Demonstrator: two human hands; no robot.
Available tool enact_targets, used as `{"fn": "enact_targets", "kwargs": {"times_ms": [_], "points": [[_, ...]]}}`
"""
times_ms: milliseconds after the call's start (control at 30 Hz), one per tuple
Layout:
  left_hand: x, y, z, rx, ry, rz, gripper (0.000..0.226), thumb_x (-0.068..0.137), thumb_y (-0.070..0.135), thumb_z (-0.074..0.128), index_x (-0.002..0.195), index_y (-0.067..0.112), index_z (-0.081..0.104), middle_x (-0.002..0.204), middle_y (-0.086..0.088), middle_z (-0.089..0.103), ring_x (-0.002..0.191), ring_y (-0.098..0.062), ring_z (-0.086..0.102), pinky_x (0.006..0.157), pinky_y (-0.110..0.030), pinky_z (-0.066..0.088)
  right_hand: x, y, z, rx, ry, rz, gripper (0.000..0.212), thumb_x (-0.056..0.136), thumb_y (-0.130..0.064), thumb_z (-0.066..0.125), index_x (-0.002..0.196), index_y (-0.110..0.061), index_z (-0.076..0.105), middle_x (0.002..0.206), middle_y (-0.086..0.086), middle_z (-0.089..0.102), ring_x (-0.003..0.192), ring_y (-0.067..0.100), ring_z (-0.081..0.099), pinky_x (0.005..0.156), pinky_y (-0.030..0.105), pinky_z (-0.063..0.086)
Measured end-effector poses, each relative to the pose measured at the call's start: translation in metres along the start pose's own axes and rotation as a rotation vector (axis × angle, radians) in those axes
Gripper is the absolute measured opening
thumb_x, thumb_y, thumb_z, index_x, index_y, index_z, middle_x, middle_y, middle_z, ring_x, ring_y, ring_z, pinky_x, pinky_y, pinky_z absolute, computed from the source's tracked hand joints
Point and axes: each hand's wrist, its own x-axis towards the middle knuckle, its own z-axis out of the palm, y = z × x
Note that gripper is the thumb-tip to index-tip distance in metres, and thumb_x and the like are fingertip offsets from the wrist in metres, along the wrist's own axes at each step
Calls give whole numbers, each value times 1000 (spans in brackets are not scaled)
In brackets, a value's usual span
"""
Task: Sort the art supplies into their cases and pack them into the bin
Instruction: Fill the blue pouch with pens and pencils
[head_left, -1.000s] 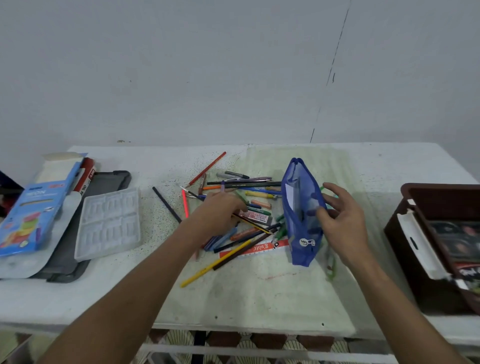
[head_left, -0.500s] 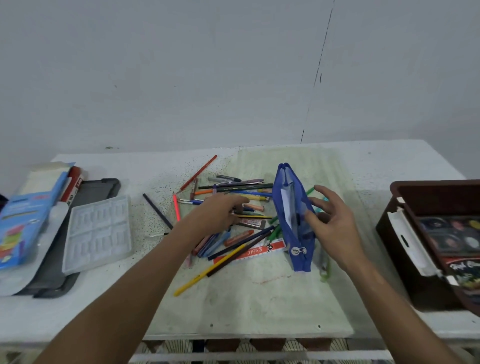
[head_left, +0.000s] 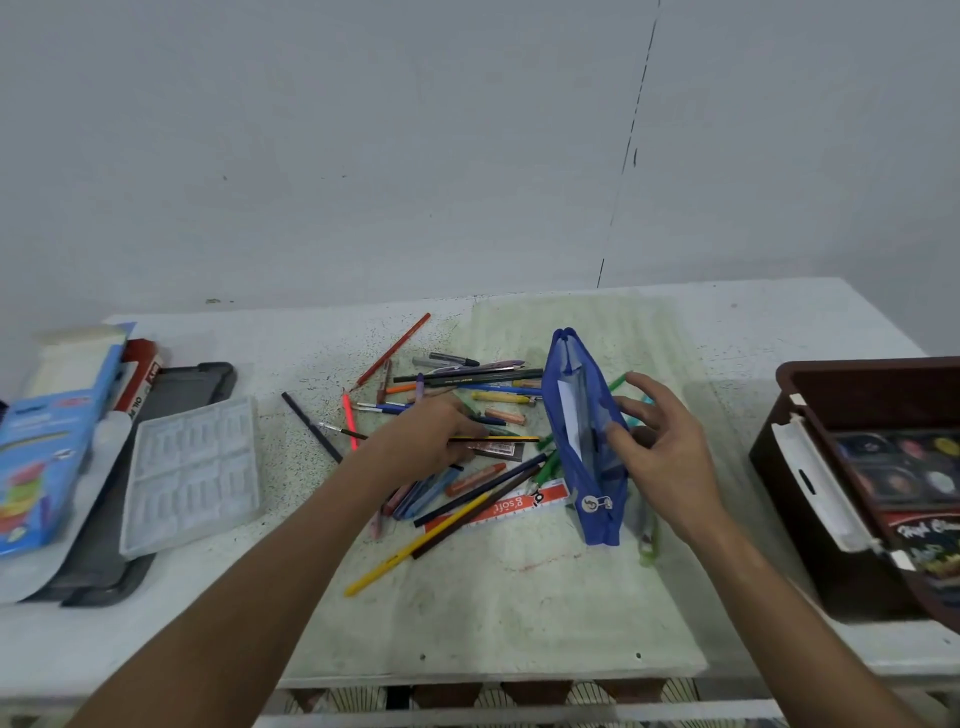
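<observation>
A yellow-and-black pencil (head_left: 493, 439) is pinched by the left hand (head_left: 423, 441) over the pile, while the upright blue pouch (head_left: 584, 441) is gripped by the right hand (head_left: 662, 449), fingers (head_left: 641, 384) spread.

One camera only — worn on the person's head, looking forward and down at the table (head_left: 519, 613) from close above its near edge, wide-angled, the wall (head_left: 415, 156) filling the upper half.
</observation>
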Motion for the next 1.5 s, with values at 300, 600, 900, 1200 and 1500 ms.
{"fn": "enact_targets", "kwargs": {"times_ms": [300, 600, 900, 1200, 1500], "points": [[-4, 8, 1, 65, 32, 19, 41, 97, 30, 51, 137, 21, 52, 118, -6, 56, 108, -20, 51, 93, -36, 45, 2, 3, -2, -10, -7, 18, 50, 87, -13, 68, 133, -26, 51, 111, -4, 68, 83, 20, 70, 68, 38, 61], [-9, 18, -4, -89, 59, -49, 37, 98, 24, 49, 133, 12, 55, 120, -6, 54, 106, -17, 50, 94, -27, 41, 0, -3, -6, -11, -14, 47, 51, 87, -16, 69, 133, -25, 50, 109, -4, 69, 82, 18, 71, 68, 40, 61], [-16, 54, -61, -164, 302, 5, 31, 98, 31, 50, 121, 18, 66, 94, -7, 59, 82, -19, 55, 64, -17, 35, 1, -10, 2, -18, -2, -7, 40, 88, -9, 65, 123, -26, 57, 106, -13, 66, 76, 9, 68, 59, 24, 57], [17, 80, -52, 30, 85, -150, 39, 100, 34, 44, 90, 6, 69, 61, -3, 51, 50, -14, 43, 49, -25, 32, 2, -11, 1, -61, -14, -30, 25, 87, -7, 62, 103, -25, 70, 95, -11, 72, 78, 12, 69, 64, 34, 61], [38, 106, -47, -398, 190, -318, 48, 91, 41, 57, 60, 6, 46, 50, -5, 40, 47, -16, 39, 46, -23, 29, 1, -9, -1, -71, -40, -25, 31, 88, -9, 64, 113, -24, 69, 95, 0, 71, 73, 25, 69, 65, 46, 60]]}}
